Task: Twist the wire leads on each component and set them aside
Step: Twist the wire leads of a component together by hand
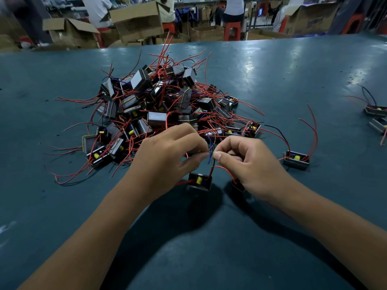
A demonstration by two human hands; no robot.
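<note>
A small black box component (199, 181) with a yellow capacitor hangs just above the table, below my hands. Its thin blue and black wire leads (211, 156) rise between my fingertips. My left hand (167, 151) pinches the leads from the left. From the right, my right hand (245, 158) pinches them between thumb and forefinger. A second component (237, 184) sits partly hidden under my right wrist. Behind my hands lies a big pile of components (159, 105) tangled in red wires.
One component (296, 160) with long red leads lies alone to the right of my hands. More components (377, 114) lie at the table's right edge. The blue-green table (272, 80) stretches away; cardboard boxes (136, 19), red stools and seated people are beyond its far edge.
</note>
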